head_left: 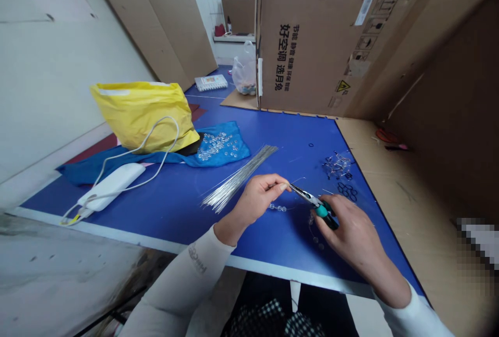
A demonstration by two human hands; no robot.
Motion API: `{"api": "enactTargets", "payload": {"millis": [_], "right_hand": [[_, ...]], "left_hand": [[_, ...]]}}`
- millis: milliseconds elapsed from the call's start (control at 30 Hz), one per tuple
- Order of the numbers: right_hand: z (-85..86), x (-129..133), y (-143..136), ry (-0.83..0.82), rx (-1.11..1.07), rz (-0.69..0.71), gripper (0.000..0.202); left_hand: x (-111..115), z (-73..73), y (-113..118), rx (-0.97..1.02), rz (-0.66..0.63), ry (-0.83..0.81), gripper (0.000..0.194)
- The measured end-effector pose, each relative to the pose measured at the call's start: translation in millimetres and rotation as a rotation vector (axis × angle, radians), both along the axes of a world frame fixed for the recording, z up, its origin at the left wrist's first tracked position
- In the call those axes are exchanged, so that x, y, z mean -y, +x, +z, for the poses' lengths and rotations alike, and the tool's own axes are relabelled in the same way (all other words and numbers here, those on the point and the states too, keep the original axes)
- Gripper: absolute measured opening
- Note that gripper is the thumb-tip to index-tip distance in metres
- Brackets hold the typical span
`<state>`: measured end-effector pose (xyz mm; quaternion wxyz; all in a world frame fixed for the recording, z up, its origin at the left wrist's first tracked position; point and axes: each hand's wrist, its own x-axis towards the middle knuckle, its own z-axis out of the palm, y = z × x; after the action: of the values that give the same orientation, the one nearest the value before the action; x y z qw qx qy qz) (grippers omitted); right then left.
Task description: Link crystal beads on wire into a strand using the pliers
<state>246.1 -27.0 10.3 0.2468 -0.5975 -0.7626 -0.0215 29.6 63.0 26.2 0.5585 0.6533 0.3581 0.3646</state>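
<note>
My right hand [353, 230] is closed around the green and black handles of a pair of pliers [310, 198], whose jaws point left. The fingertips of my left hand [261, 196] are pinched together at the plier tips, on a thin wire [298, 179]. Clear beads [278, 208] on a wire lie below my left fingertips, and more beads [315, 241] hang or lie beside my right hand. A bundle of silvery wires [239, 178] rests left of my left hand. Past my right hand are black rings [346, 190] and a small pile of beaded wire pieces [338, 164].
Loose clear beads [218, 144] sit on a blue cloth [241, 152] by a yellow bag [146, 116]. A white power bank [113, 186] with a cable is at the left. A large cardboard box [312, 40] stands behind; red-handled scissors [385, 137] lie on cardboard at right.
</note>
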Motion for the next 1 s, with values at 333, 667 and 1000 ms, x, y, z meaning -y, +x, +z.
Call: {"api": "enactTargets", "payload": {"millis": [333, 667, 1000], "right_hand": [[2.7, 2.0, -0.9, -0.032, -0.006, 0.01, 0.019], [6.2, 6.8, 1.6, -0.084, 0.001, -0.008, 0.02], [12.9, 9.3, 0.3, -0.188, -0.032, -0.042, 0.022]], "left_hand": [[0.4, 1.2, -0.3, -0.001, -0.005, 0.022, 0.022], [-0.9, 0.5, -1.9, -0.101, -0.02, 0.14, 0.024], [-1.0, -3.4, -2.1, -0.136, -0.016, 0.205, 0.025]]}}
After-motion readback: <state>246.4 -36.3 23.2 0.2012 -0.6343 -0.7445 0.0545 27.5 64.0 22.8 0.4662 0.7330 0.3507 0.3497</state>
